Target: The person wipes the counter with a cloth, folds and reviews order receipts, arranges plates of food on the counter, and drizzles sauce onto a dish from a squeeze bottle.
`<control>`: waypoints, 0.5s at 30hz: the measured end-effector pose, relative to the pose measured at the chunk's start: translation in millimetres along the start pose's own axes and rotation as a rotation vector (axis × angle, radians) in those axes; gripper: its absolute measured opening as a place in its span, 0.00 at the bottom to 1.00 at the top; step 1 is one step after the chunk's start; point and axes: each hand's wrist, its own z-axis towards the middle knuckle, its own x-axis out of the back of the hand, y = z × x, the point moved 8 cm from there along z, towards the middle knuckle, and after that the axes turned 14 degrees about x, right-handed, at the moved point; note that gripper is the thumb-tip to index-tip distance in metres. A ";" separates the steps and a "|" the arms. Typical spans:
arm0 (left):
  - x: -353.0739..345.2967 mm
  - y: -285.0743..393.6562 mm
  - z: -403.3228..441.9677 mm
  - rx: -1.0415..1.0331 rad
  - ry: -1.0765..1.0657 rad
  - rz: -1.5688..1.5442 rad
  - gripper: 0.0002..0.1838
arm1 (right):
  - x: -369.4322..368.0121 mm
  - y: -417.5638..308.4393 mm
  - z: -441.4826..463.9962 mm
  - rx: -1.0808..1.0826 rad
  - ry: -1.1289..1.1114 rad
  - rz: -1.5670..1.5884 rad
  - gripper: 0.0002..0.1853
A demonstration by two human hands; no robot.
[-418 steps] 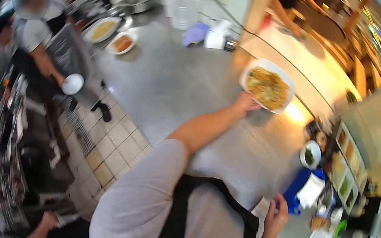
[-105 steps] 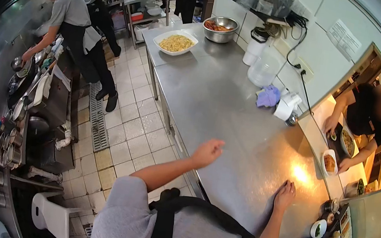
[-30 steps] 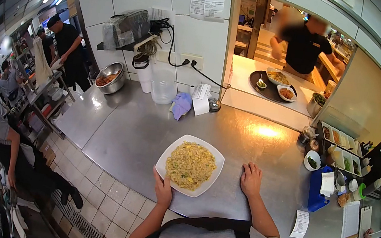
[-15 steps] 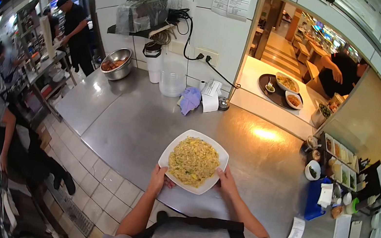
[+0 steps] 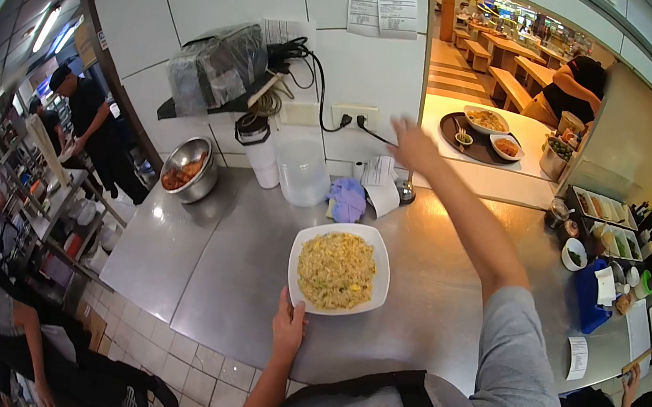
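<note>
A square white plate [image 5: 375, 301] heaped with fried rice [image 5: 336, 271] is on the steel counter in front of me. My left hand [image 5: 288, 326] holds its lower left edge, thumb near the rim and fingers along the side. My right hand [image 5: 414, 146] is off the plate, raised at the end of an outstretched arm near the wall, fingers apart and slightly blurred, with nothing in it. Just below it are a service bell [image 5: 406, 191], partly hidden, and a white receipt slip [image 5: 383, 195]. A crumpled purple cloth [image 5: 348, 199] lies behind the plate.
A steel bowl of reddish food [image 5: 199, 176] and a clear plastic tub [image 5: 303, 173] stand along the wall. Through the serving window, a dark tray [image 5: 469, 147] carries dishes. Condiment containers [image 5: 604, 207] and a blue bin [image 5: 592, 298] are at right. Co-workers stand left and right.
My right hand has let go of the plate and reached forward to the wall by the bell. The plate sits slightly farther forward, with my left hand still at it. My view has shifted.
</note>
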 end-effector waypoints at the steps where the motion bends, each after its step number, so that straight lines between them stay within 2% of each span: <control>1: 4.8 0.5 1.2 -0.047 0.008 -0.035 0.26 | 34.5 0.2 25.5 0.051 0.145 -0.114 0.31; 3: 8.0 0.2 7.1 -0.110 0.014 -0.077 0.27 | 73.1 13.3 76.9 0.076 0.357 -0.352 0.29; 5: 4.2 -3.5 13.9 -0.142 0.023 -0.094 0.26 | 91.6 26.7 115.1 0.027 0.434 -0.448 0.27; 8: 4.3 8.8 17.3 -0.215 0.044 -0.197 0.25 | 102.6 29.3 144.7 0.031 0.490 -0.436 0.25; 11: 4.0 -1.8 27.4 -0.145 0.016 -0.142 0.26 | 95.0 36.1 157.2 -0.058 0.391 -0.417 0.28; 15: 1.5 6.1 24.2 -0.124 -0.025 -0.167 0.26 | 93.4 35.5 160.2 -0.104 0.420 -0.433 0.28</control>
